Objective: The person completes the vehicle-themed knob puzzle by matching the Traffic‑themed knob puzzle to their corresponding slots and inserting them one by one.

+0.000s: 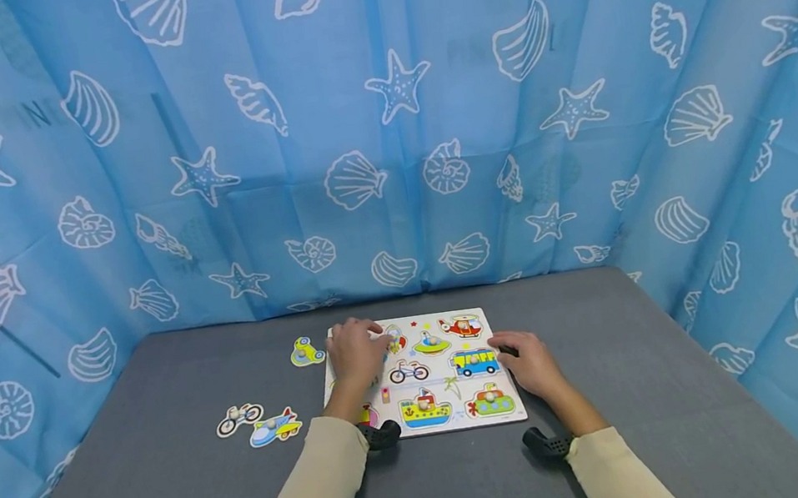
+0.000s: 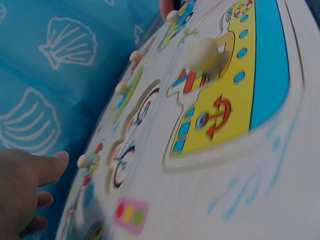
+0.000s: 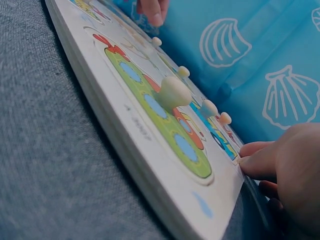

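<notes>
A white wooden peg puzzle board [image 1: 436,387] lies on the table with picture pieces seated in it. Over its left part reaches my left hand [image 1: 356,356], fingers loosely extended beside the rocket piece [image 1: 397,339]. In the left wrist view a gap shows between the fingertips and the rocket's knob [image 2: 84,161]. At the board's right edge, by the bus piece [image 1: 474,362], my right hand [image 1: 532,362] pinches the rim between thumb and fingers. The bicycle slot [image 1: 409,372] shows a printed bicycle and no knob. My left hand and forearm hide part of the board's left side.
Left of the board lie three loose pieces: a yellow car [image 1: 306,352], a bicycle [image 1: 239,419] and a plane [image 1: 275,427]. Dark grey cloth covers the table [image 1: 174,497]. A blue shell-print curtain [image 1: 367,118] hangs behind and along the sides.
</notes>
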{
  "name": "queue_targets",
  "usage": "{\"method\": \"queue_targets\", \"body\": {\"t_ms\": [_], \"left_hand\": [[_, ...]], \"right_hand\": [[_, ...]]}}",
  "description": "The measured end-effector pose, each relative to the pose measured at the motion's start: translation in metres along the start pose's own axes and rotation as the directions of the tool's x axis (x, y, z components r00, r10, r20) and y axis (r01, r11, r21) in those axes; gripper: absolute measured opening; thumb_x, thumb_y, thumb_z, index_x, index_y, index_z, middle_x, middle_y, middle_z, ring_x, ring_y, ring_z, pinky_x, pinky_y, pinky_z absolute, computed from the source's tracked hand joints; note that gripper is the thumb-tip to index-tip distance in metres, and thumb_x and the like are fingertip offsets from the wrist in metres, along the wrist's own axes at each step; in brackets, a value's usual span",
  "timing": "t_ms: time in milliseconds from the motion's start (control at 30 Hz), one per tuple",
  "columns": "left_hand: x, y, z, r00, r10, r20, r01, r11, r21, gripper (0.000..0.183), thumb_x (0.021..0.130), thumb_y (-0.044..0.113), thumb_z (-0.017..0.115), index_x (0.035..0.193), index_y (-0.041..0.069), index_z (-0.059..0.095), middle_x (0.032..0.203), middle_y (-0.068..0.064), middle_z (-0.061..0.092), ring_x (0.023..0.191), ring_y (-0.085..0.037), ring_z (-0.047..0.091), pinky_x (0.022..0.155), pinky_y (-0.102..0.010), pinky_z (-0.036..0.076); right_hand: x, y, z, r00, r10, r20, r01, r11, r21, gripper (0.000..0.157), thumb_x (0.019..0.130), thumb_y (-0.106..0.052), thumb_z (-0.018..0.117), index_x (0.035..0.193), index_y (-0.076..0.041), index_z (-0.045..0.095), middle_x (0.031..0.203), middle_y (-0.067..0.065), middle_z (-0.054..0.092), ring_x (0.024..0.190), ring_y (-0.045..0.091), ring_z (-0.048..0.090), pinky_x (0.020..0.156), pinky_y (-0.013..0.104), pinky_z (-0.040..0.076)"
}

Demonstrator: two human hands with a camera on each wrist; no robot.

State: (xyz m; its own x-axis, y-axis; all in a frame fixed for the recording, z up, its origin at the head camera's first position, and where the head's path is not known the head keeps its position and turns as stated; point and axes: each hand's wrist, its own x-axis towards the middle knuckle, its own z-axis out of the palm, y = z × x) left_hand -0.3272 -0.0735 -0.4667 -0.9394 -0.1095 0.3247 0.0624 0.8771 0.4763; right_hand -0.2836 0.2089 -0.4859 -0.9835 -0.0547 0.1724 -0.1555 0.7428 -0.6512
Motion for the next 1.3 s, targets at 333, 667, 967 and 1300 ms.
{"method": "queue_targets", "body": {"t_ms": [333, 667, 967, 1300], "left_hand": [[0.001, -0.027, -0.015, 0.997, -0.073, -0.021, 0.07, 0.99, -0.119, 0.018, 0.084, 0.029, 0.076, 0.095, 0.015, 0.075, 0.098, -0.006, 0.063, 0.098, -0.028, 0.054, 0.085, -0.046, 0.042], [0.003, -0.061, -0.027, 0.992, -0.121, -0.035, 0.113, 0.979, -0.171, 0.016, 0.086, 0.024, 0.075, 0.097, 0.011, 0.074, 0.093, -0.006, 0.062, 0.09, -0.025, 0.056, 0.078, -0.042, 0.046], [0.006, -0.084, -0.034, 0.99, -0.119, -0.081, 0.107, 0.984, -0.139, 0.015, 0.086, 0.014, 0.075, 0.096, 0.004, 0.072, 0.094, -0.011, 0.061, 0.09, -0.027, 0.054, 0.078, -0.042, 0.046], [0.007, -0.098, -0.041, 0.978, -0.188, -0.088, 0.175, 0.975, -0.133, 0.015, 0.084, 0.009, 0.074, 0.096, 0.0, 0.071, 0.09, -0.014, 0.057, 0.082, -0.029, 0.054, 0.071, -0.042, 0.044]], "right_hand": [[0.0, 0.001, 0.0, 1.0, 0.003, 0.002, -0.003, 1.0, -0.002, 0.031, 0.093, -0.001, 0.061, 0.124, -0.001, 0.065, 0.134, 0.018, 0.056, 0.13, 0.039, 0.041, 0.107, 0.059, 0.029], [0.002, 0.003, 0.001, 1.0, 0.013, 0.013, -0.013, 1.0, -0.004, 0.033, 0.094, -0.001, 0.06, 0.126, -0.001, 0.064, 0.136, 0.017, 0.055, 0.131, 0.039, 0.04, 0.107, 0.058, 0.029], [0.003, 0.0, 0.0, 1.0, 0.023, 0.013, -0.022, 1.0, -0.008, 0.033, 0.094, -0.002, 0.06, 0.126, -0.002, 0.064, 0.136, 0.017, 0.054, 0.131, 0.039, 0.039, 0.107, 0.058, 0.029], [0.002, 0.001, 0.001, 1.0, 0.017, 0.017, -0.017, 1.0, -0.017, 0.031, 0.093, -0.003, 0.062, 0.124, -0.002, 0.065, 0.135, 0.017, 0.055, 0.13, 0.039, 0.041, 0.106, 0.058, 0.03]]}}
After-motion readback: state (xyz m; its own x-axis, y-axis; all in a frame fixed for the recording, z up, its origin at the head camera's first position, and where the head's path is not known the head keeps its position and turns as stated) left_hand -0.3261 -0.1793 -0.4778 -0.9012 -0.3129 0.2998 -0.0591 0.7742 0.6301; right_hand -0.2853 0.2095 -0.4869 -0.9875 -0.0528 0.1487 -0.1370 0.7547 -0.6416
